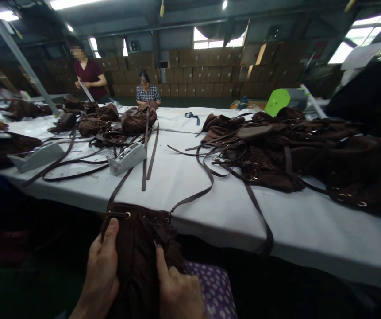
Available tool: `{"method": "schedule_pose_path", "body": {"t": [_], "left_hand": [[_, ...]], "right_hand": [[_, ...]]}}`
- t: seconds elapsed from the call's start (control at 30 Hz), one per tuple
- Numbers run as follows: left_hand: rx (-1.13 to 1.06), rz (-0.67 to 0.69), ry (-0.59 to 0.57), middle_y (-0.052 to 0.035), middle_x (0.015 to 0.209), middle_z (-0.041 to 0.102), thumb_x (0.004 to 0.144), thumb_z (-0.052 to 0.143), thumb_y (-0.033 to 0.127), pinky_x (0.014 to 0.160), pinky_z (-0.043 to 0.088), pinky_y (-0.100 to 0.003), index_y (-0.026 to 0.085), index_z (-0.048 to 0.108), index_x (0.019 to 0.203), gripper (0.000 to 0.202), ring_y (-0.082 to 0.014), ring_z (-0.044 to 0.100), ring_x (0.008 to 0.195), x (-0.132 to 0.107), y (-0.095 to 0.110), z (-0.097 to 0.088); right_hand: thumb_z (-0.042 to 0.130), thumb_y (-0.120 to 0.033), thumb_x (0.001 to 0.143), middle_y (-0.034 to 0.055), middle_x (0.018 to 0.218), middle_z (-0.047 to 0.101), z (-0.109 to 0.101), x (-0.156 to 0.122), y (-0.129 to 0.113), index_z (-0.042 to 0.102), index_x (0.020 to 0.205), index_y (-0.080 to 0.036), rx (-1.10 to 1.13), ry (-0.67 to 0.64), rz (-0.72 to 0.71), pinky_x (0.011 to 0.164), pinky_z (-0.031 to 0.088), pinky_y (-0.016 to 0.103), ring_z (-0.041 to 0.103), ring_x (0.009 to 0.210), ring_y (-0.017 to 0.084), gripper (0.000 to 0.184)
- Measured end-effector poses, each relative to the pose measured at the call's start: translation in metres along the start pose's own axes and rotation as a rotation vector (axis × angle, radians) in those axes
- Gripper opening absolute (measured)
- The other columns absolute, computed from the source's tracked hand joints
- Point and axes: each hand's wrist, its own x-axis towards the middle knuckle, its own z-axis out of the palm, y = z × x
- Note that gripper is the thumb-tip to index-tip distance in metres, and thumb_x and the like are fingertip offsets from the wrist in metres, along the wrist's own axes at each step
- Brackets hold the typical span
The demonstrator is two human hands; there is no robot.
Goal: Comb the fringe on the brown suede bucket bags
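Note:
A dark brown drawstring bag [133,252] with gold-coloured eyelets hangs upright at the table's front edge. My left hand [105,261] is closed on the bag's left side, its thumb lying on the front below the rim. My right hand [178,283] lies against the bag's right front, index finger stretched along the cloth and the other fingers curled. By that fingertip shows a small shiny tip [156,243]; what it belongs to is hidden. The bag's long strap [193,195] runs up onto the white table [177,177].
A heap of brown bags [276,150] covers the table's right side, and another pile [110,119] stands left. Grey tape dispensers [127,158] sit near the front edge. Two people work across the table. Stacked cartons [203,73] line the back wall.

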Motion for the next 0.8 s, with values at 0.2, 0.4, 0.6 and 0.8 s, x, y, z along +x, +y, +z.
{"method": "schedule_pose_path", "body": {"t": [0.2,0.4,0.6,0.8], "left_hand": [[-0.062,-0.05,0.085,-0.0081,0.078,0.073,0.093,0.047,0.024,0.084,0.056,-0.032,0.011,0.068,0.097,0.025,-0.0197,0.071,0.081,0.026,0.018,-0.005],[-0.175,-0.064,0.037,-0.0094,0.087,0.074,0.094,0.045,0.031,0.087,0.055,-0.036,0.013,0.066,0.104,0.03,-0.0206,0.071,0.086,0.037,0.027,0.003],[-0.192,-0.119,-0.087,-0.0134,0.091,0.073,0.093,0.048,0.025,0.086,0.055,-0.039,0.009,0.066,0.107,0.028,-0.0227,0.071,0.086,0.021,0.029,0.028],[-0.105,-0.074,-0.136,-0.013,0.084,0.074,0.091,0.051,0.023,0.078,0.057,-0.037,0.01,0.066,0.105,0.024,-0.0223,0.072,0.077,0.024,0.044,0.018]], "right_hand": [[0.055,0.004,0.063,0.0057,0.056,0.067,0.02,-0.086,0.08,0.059,0.124,-0.011,-0.201,-0.4,0.189,0.04,0.042,0.021,0.063,0.043,0.019,0.063],[0.04,-0.015,0.091,0.0049,0.062,0.071,-0.025,-0.082,0.105,0.044,0.138,-0.013,0.017,-0.237,0.523,0.043,0.045,0.024,0.067,0.05,0.019,0.047],[0.037,-0.01,0.093,-0.0008,0.061,0.059,-0.069,0.017,0.02,0.032,0.143,-0.008,0.255,0.232,-0.284,0.047,0.037,0.024,0.052,0.047,0.011,0.05],[0.042,-0.005,0.089,0.0013,0.072,0.062,-0.031,-0.002,0.081,0.048,0.131,-0.014,0.097,-0.107,-0.338,0.062,0.041,0.028,0.057,0.061,0.013,0.044]]}}
